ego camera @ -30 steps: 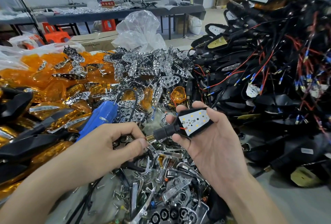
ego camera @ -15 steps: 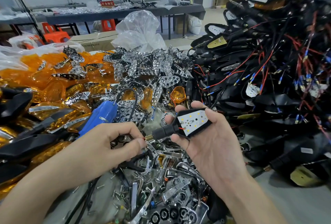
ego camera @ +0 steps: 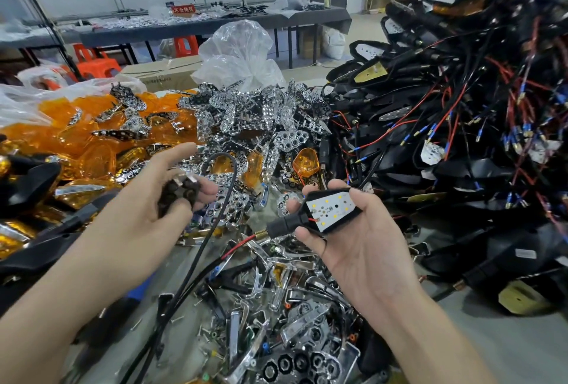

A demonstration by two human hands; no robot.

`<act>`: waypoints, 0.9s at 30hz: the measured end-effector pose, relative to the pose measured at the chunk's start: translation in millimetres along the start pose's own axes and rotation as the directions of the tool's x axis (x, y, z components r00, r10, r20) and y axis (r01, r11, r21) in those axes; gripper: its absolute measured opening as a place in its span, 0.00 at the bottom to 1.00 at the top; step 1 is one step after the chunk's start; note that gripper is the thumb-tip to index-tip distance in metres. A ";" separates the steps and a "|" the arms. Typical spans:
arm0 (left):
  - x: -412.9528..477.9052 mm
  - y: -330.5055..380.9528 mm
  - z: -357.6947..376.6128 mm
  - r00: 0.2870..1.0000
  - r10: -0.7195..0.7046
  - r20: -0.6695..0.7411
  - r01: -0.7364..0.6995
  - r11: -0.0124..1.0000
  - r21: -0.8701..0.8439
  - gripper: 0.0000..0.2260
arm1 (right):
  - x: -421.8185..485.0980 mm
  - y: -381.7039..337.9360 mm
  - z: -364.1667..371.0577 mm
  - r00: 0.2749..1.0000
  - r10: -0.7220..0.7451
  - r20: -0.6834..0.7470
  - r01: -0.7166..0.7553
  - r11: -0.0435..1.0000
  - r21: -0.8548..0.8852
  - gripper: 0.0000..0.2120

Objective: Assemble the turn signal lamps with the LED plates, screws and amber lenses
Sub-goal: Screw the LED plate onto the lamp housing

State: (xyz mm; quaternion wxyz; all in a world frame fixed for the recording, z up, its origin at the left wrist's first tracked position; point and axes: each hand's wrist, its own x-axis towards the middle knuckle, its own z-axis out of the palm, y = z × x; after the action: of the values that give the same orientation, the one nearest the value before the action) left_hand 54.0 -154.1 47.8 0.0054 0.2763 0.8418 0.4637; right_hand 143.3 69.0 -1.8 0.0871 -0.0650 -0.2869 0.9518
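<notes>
While our right hand (ego camera: 362,248) cradles the lamp (ego camera: 330,210), fingers (ego camera: 358,199) curled round its edges, our left hand (ego camera: 138,217) pinches a blurred dark part (ego camera: 181,191).

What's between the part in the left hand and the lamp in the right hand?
One thing: a black cable arcs between the left hand, holding a blurred part, and the lamp in the right hand. Its depth is unclear; nothing else intervenes.

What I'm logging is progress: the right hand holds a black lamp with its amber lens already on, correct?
No. The head view shows the right hand holding the black lamp with no lens on: its white LED board is bare.
</notes>
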 end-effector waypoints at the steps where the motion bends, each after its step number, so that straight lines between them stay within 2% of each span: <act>1: 0.0 3.0 1.3 0.999 0.042 -0.009 -0.041 0.999 0.029 0.29 | 0.6 0.5 0.0 1.000 0.007 -0.008 -0.007 1.000 -0.001 0.09; 5: 0.2 11.2 7.8 0.984 0.178 -0.015 -0.173 0.971 0.163 0.17 | 2.0 1.3 -0.3 1.000 0.018 -0.024 -0.018 1.000 0.004 0.09; 9: -0.4 13.8 17.1 0.965 0.251 -0.069 -0.228 0.942 0.248 0.24 | 1.8 1.8 -1.1 0.999 0.024 -0.033 -0.024 1.000 0.009 0.10; 12: -1.6 15.5 20.8 0.958 0.245 -0.149 -0.211 0.955 0.210 0.16 | 2.6 2.1 -1.4 0.998 0.029 -0.046 -0.029 1.000 0.009 0.10; 14: -2.1 15.9 24.2 0.956 0.179 -0.231 -0.141 0.975 0.173 0.08 | 3.3 2.3 -1.4 0.998 0.029 -0.054 -0.028 1.000 0.010 0.11; 16: -1.4 16.2 28.0 0.953 0.092 -0.287 -0.072 0.994 0.082 0.06 | 3.8 2.4 -1.4 0.998 0.026 -0.051 -0.025 1.000 0.005 0.11; 20: 2.7 13.0 36.1 0.965 -0.108 -0.238 0.040 0.961 -0.273 0.02 | 4.1 2.8 -2.1 0.998 0.021 -0.053 -0.021 1.000 -0.006 0.11; 23: 6.7 9.9 42.1 0.942 -0.313 -0.118 0.185 0.782 -0.596 0.01 | 4.4 3.1 -2.2 0.998 0.019 -0.059 -0.020 1.000 -0.016 0.12; 27: 17.9 13.7 48.5 0.838 -0.533 0.119 0.449 0.549 -0.705 0.10 | 4.8 3.1 -1.1 0.997 0.023 -0.077 -0.025 0.999 -0.026 0.12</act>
State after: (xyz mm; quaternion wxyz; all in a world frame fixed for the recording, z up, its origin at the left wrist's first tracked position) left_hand 58.0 -102.2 35.3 0.1945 -0.0202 0.6390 0.7440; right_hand 138.4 68.0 -4.7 0.0855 -0.1059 -0.2954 0.9456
